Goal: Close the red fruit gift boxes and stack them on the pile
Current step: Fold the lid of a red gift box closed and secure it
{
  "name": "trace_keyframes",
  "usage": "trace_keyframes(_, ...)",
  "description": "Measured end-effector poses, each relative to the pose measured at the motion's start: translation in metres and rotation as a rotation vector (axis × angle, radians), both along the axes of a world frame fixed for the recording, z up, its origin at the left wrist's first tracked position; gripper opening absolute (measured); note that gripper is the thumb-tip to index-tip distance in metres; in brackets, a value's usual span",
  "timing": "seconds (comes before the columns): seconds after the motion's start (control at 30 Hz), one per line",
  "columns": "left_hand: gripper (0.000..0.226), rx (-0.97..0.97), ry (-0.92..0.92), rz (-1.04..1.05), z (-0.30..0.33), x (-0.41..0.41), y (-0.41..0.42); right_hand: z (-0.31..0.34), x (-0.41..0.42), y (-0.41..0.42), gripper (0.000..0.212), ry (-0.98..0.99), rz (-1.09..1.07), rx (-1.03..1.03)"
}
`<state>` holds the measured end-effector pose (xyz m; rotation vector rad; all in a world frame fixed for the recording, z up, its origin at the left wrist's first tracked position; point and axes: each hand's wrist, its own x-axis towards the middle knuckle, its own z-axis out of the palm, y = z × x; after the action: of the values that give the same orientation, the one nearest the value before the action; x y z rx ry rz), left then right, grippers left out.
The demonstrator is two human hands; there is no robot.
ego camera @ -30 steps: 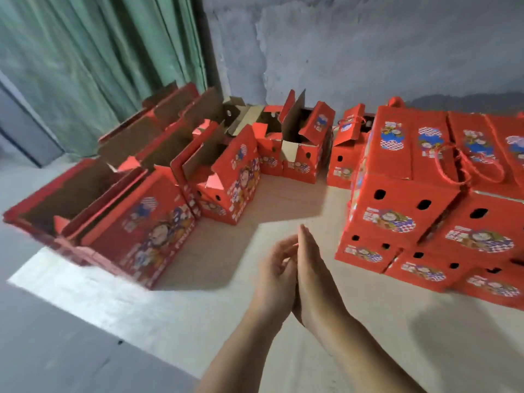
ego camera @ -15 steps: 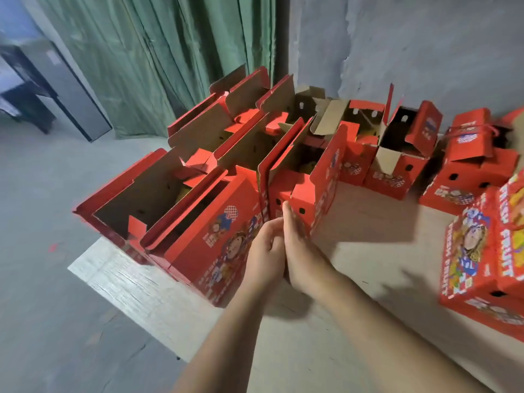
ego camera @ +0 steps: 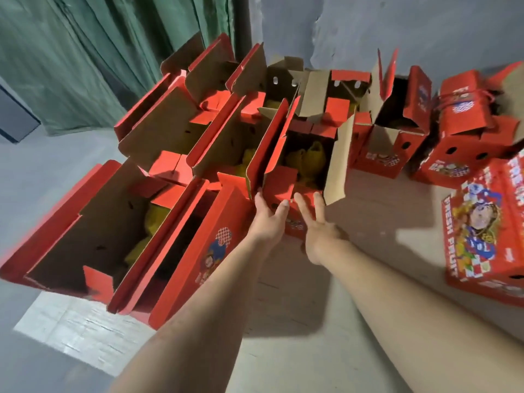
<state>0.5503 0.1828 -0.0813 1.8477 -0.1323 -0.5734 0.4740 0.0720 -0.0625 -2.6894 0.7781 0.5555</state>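
Observation:
Several red fruit gift boxes stand on the floor with their flaps up. The nearest middle box [ego camera: 297, 177] is open and shows yellow fruit [ego camera: 309, 160] inside. My left hand [ego camera: 268, 219] touches the near end of this box with straight fingers, just under its small red end flap. My right hand [ego camera: 319, 231] lies beside it with fingers spread against the same end. Neither hand grips anything. A closed box [ego camera: 482, 234] of the pile shows at the right edge.
Two larger open boxes [ego camera: 93, 231] sit at the near left. More open boxes [ego camera: 397, 131] line the grey wall behind. Green curtain [ego camera: 85, 52] hangs at the back left. Pale board [ego camera: 382, 211] covers the floor under the boxes.
The view has swung left and closer to the open boxes. My hands, earlier pressed together palm to palm, have parted and reached forward to the near end of the middle open box.

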Motion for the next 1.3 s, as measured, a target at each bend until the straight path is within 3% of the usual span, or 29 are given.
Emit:
trace_keyframes(0.1, 0.061, 0.136, -0.092, -0.004, -0.013, 0.002, 0.003, -0.005, -0.014, -0.011, 0.115, -0.082, 0.011, 0.037)
trace_keyframes(0.2, 0.042, 0.192, -0.116, -0.039, -0.019, -0.016, 0.002, -0.011, -0.037, -0.023, 0.078, -0.251, -0.048, -0.019)
trace_keyframes(0.3, 0.051, 0.256, -0.049, -0.044, -0.017, -0.058, -0.001, -0.02, -0.074, -0.032, 0.05, -0.38, -0.065, -0.063)
trace_keyframes(0.37, 0.051, 0.168, -0.005, -0.035, -0.023, -0.101, 0.0, -0.027, -0.107, -0.039, 0.04, -0.462, -0.084, -0.069)
trace_keyframes(0.47, 0.044, -0.013, 0.094, -0.057, -0.026, -0.175, -0.005, -0.041, -0.169, -0.058, 0.04, -0.58, -0.145, -0.022)
trace_keyframes(0.6, 0.051, -0.091, 0.496, -0.283, -0.027, -0.257, -0.04, -0.05, -0.264, -0.105, 0.043, -0.672, -0.237, 0.056)
trace_keyframes(0.7, 0.051, -0.188, 0.73, -0.37, -0.025, -0.309, -0.078, -0.049, -0.331, -0.139, 0.047, -0.705, -0.136, 0.067)
trace_keyframes(0.8, 0.051, -0.049, 0.747, -0.428, -0.022, -0.375, -0.116, -0.047, -0.402, -0.176, 0.053, -0.637, -0.053, 0.137)
trace_keyframes(0.93, 0.08, -0.002, 0.787, -0.503, -0.024, -0.453, -0.156, -0.041, -0.485, -0.216, 0.066, -0.734, -0.127, 0.249)
trace_keyframes(1.03, 0.06, 0.115, 0.718, -0.658, -0.008, -0.49, -0.193, -0.035, -0.541, -0.243, 0.072, -0.771, -0.305, 0.433)
trace_keyframes(1.13, 0.034, 0.203, 0.569, -0.778, 0.004, -0.512, -0.218, -0.024, -0.587, -0.278, 0.044, -0.902, -0.521, 0.744)
trace_keyframes(1.23, 0.036, 0.158, 0.436, -0.559, 0.009, -0.507, -0.218, -0.008, -0.611, -0.308, 0.051, -0.874, -0.581, 0.787)
trace_keyframes(1.27, 0.037, 0.161, 0.428, -0.459, 0.012, -0.499, -0.215, -0.003, -0.615, -0.314, 0.042, -0.852, -0.575, 0.782)
trace_keyframes(1.3, 0.037, 0.164, 0.441, -0.336, 0.013, -0.49, -0.21, 0.001, -0.615, -0.317, 0.021, -0.864, -0.545, 0.801)
